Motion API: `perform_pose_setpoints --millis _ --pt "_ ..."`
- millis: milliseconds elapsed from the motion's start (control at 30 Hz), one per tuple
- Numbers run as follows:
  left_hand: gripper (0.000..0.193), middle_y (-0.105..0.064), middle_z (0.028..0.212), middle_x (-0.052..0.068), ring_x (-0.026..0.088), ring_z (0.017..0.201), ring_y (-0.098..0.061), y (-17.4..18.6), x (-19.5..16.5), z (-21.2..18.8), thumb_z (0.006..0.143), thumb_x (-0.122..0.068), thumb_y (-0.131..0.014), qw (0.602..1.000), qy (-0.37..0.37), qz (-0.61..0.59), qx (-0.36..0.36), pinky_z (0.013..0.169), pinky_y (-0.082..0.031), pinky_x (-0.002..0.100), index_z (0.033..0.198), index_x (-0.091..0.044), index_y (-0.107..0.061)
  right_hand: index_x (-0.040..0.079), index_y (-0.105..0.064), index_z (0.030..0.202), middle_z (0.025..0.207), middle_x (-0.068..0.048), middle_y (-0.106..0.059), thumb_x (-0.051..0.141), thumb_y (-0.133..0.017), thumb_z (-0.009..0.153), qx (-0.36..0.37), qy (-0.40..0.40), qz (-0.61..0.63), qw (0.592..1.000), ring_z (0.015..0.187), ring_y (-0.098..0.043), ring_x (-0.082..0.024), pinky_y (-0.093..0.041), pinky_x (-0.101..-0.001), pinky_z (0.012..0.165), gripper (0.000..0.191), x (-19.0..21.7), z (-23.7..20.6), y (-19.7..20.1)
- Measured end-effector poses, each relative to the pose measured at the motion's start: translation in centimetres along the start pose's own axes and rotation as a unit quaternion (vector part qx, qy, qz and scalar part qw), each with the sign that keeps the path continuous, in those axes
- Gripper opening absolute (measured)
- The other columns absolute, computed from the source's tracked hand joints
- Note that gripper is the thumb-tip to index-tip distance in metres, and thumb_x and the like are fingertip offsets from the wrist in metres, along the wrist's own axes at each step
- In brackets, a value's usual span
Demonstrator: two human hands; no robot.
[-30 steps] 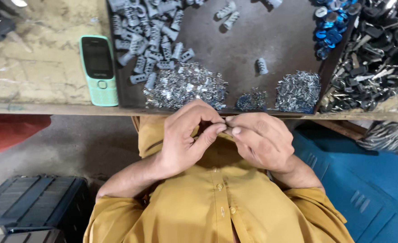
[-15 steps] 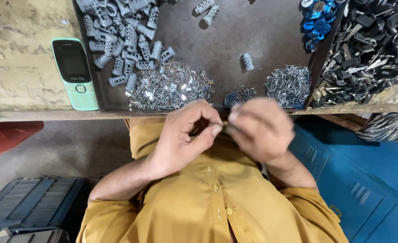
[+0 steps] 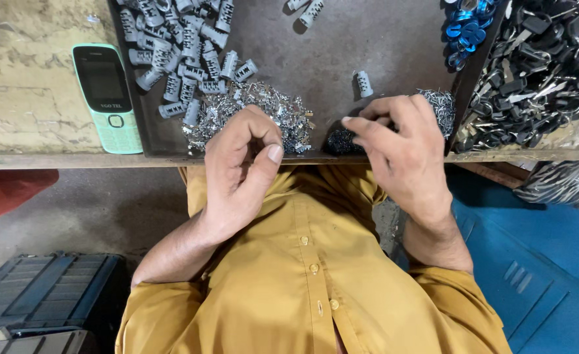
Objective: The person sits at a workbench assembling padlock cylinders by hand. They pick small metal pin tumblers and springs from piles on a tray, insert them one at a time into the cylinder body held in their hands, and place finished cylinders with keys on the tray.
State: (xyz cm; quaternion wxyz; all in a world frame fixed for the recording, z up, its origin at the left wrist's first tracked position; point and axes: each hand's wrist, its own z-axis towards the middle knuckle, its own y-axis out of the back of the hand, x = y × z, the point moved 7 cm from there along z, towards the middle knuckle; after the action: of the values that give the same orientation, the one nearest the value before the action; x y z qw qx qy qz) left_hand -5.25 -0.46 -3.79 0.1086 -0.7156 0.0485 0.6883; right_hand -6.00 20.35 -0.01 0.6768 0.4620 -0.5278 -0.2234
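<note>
My left hand [image 3: 240, 167] hovers at the bench's front edge with its fingers curled and the thumb near the index finger; what it holds, if anything, is hidden. It sits just in front of a heap of small shiny metal pieces [image 3: 256, 108] in a dark metal tray [image 3: 394, 39]. My right hand [image 3: 401, 151] reaches over the tray's front edge with its fingers spread. Its fingertips are above a small dark pile of tiny parts [image 3: 338, 141], beside another shiny pile [image 3: 441, 105]. Several grey ribbed cylinders [image 3: 171, 59] lie at the tray's back left, and one [image 3: 364, 83] lies alone.
A green push-button phone [image 3: 106, 98] lies on the worn bench left of the tray. Blue key heads [image 3: 466, 26] and a heap of dark keys [image 3: 545, 65] fill the right side. Below are a dark crate [image 3: 40, 295], a blue panel [image 3: 545, 262] and my yellow shirt.
My hands were pinched together over a small part in front of my chest. They have separated, and the right hand has moved up to the tray's piles.
</note>
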Motion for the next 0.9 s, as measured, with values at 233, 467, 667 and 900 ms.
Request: perform_pose_setpoints --millis 233,467,667,900 --pt "0.007 -0.053 0.09 0.001 0.006 0.074 -0.044 0.5 0.0 0.0 0.101 0.0 -0.057 1.0 0.011 -0.025 -0.002 0.065 -0.037 0.021 0.099 -0.004 -0.053 0.01 -0.076 0.102 0.106 -0.005 -0.065 -0.006 -0.074 0.085 0.008 0.02 -0.035 0.999 0.094 -0.055 -0.027 -0.046 -0.0392 0.083 0.023 0.0 0.3 0.1" --pt "0.006 -0.055 0.09 0.001 0.005 0.074 -0.045 0.6 0.2 -0.1 0.1 0.0 -0.058 1.0 0.018 -0.021 -0.001 0.066 -0.037 0.021 0.099 -0.004 -0.054 0.007 -0.075 0.116 0.113 -0.006 -0.066 -0.008 -0.074 0.091 0.009 -0.028 -0.034 0.999 0.102 -0.057 -0.026 -0.048 -0.0336 0.085 0.029 -1.7 -0.6 1.5" --pt "0.006 -0.055 0.092 0.001 0.005 0.076 -0.045 0.4 0.4 -0.3 0.102 -0.001 -0.058 1.0 0.021 -0.021 0.007 0.067 -0.038 0.021 0.102 -0.005 -0.053 0.006 -0.075 0.124 0.121 -0.008 -0.063 -0.01 -0.069 0.084 0.053 0.03 -0.048 0.997 0.101 -0.056 -0.027 -0.046 -0.0404 0.093 0.043 -0.7 -0.6 0.5" --pt "0.007 -0.055 0.092 0.001 0.005 0.075 -0.045 0.4 0.6 -0.3 0.103 -0.004 -0.059 1.0 0.009 -0.01 0.004 0.067 -0.038 0.021 0.101 -0.006 -0.053 0.008 -0.076 0.107 0.105 -0.004 -0.064 -0.005 -0.073 0.083 0.059 0.073 -0.059 0.994 0.097 -0.056 -0.027 -0.044 -0.0408 0.087 0.028 -0.6 -0.1 0.3"
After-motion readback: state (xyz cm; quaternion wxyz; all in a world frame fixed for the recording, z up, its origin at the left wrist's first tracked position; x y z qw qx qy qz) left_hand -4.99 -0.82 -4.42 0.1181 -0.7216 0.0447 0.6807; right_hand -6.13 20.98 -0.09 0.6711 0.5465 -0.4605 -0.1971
